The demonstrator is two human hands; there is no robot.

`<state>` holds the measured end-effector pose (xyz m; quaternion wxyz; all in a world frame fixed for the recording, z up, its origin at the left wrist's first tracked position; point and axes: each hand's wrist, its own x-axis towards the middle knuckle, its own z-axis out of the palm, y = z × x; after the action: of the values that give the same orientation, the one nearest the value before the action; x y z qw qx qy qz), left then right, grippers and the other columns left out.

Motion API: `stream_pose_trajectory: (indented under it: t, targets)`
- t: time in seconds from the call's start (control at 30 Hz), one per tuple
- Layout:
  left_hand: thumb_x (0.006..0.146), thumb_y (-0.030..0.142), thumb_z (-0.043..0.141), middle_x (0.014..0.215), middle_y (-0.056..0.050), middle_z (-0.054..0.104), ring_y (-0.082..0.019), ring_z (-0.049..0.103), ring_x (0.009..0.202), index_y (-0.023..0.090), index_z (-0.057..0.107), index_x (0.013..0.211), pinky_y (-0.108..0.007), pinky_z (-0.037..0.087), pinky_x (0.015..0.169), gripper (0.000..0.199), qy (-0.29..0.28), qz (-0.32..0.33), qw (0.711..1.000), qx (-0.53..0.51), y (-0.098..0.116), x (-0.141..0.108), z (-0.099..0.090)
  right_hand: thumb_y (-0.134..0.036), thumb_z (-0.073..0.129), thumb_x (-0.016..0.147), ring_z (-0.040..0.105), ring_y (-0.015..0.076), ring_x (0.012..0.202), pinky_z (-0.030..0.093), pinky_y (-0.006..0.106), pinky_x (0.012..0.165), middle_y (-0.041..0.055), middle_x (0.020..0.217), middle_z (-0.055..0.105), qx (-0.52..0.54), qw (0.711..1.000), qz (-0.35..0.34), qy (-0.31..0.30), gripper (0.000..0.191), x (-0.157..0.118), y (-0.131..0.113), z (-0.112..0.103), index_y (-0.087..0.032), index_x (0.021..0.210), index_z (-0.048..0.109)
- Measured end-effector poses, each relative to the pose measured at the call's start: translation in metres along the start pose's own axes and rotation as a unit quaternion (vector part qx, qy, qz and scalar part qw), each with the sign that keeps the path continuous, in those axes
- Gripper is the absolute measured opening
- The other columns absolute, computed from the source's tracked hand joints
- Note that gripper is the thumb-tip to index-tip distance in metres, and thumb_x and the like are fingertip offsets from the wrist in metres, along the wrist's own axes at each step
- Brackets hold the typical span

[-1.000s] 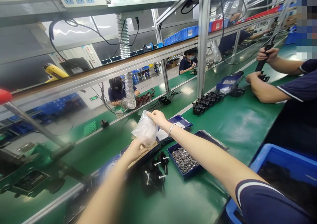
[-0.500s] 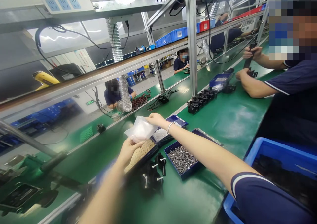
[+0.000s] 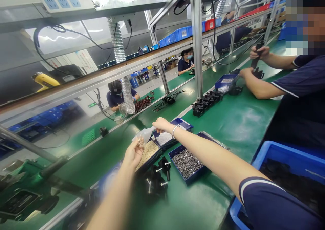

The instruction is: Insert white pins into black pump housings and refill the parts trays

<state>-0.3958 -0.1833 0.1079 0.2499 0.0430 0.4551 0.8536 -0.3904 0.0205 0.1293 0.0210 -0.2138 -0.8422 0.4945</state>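
Between my two hands a white, translucent plastic bag [image 3: 146, 134] is drawn taut and narrow. My right hand [image 3: 162, 125] pinches its far end, with a bracelet on the wrist. The near end is gripped by the closed fingers of my left hand [image 3: 135, 151]. Just below the bag stands a bin of small beige parts [image 3: 148, 152]. Beyond it a blue bin [image 3: 166, 138] holds flat white pieces. A blue bin of metal screws [image 3: 187, 164] sits under my right forearm. Black parts with white pins [image 3: 156, 181] lie in front of the bins.
A row of black housings [image 3: 207, 103] stands along the green bench. At the right, a co-worker's hands [image 3: 254, 62] hold a black part. A large blue crate [image 3: 266, 155] with dark contents is at my right. A metal post [image 3: 196, 43] rises behind the bench.
The bag was spread wide and puffed; now it is gathered narrow between my hands. My left hand has turned and closed on its end. My right hand shifted slightly right.
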Motion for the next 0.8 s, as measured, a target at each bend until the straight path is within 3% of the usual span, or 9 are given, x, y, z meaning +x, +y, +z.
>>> stream_pose_trajectory:
  t: [0.17, 0.33, 0.53, 0.67, 0.8]
  targets:
    - [0.097, 0.016, 0.049, 0.081, -0.004, 0.067, -0.005, 0.060, 0.058, 0.013, 0.061, 0.088, -0.011, 0.045, 0.043, 0.016, 0.026, -0.014, 0.998, -0.057, 0.003, 0.000, 0.005, -0.053, 0.047, 0.097, 0.057, 0.0101, 0.046, 0.050, 0.025, 0.051, 0.0001, 0.062, 0.064, -0.027, 0.999, -0.032, 0.027, 0.046, 0.002, 0.000, 0.000, -0.012, 0.093, 0.065]
    - [0.096, 0.016, 0.050, 0.084, -0.005, 0.067, -0.006, 0.062, 0.060, 0.013, 0.059, 0.087, -0.013, 0.046, 0.045, 0.013, 0.051, -0.036, 0.995, -0.081, 0.008, 0.001, 0.006, -0.059, 0.045, 0.093, 0.056, 0.0149, 0.037, 0.046, 0.027, 0.047, 0.0058, 0.048, 0.061, -0.048, 0.996, -0.065, 0.039, 0.056, 0.000, 0.000, 0.001, -0.011, 0.073, 0.067]
    - [0.095, 0.019, 0.055, 0.077, -0.002, 0.064, -0.006, 0.060, 0.055, 0.011, 0.057, 0.089, -0.011, 0.041, 0.039, 0.009, 0.097, -0.055, 0.989, -0.096, 0.012, 0.005, 0.010, -0.057, 0.042, 0.097, 0.057, 0.0117, 0.045, 0.051, 0.027, 0.058, -0.0001, 0.055, 0.062, -0.078, 0.994, -0.071, 0.030, 0.053, -0.001, -0.004, 0.003, -0.013, 0.078, 0.065]
    - [0.095, 0.022, 0.055, 0.074, -0.002, 0.063, -0.005, 0.056, 0.051, 0.011, 0.057, 0.089, -0.012, 0.042, 0.038, 0.013, 0.093, -0.065, 0.988, -0.102, 0.016, 0.005, 0.014, -0.056, 0.043, 0.098, 0.060, 0.0107, 0.053, 0.052, 0.027, 0.063, -0.0004, 0.062, 0.063, -0.092, 0.993, -0.066, 0.031, 0.051, -0.002, -0.007, 0.001, -0.013, 0.078, 0.064]
    - [0.095, 0.022, 0.055, 0.080, -0.005, 0.065, -0.007, 0.062, 0.059, 0.012, 0.058, 0.090, -0.014, 0.047, 0.043, 0.012, 0.079, -0.067, 0.989, -0.107, 0.016, 0.003, 0.015, -0.054, 0.044, 0.098, 0.061, 0.0109, 0.056, 0.053, 0.028, 0.066, 0.0001, 0.064, 0.064, -0.095, 0.993, -0.064, 0.039, 0.050, -0.003, -0.007, -0.001, -0.014, 0.076, 0.063]
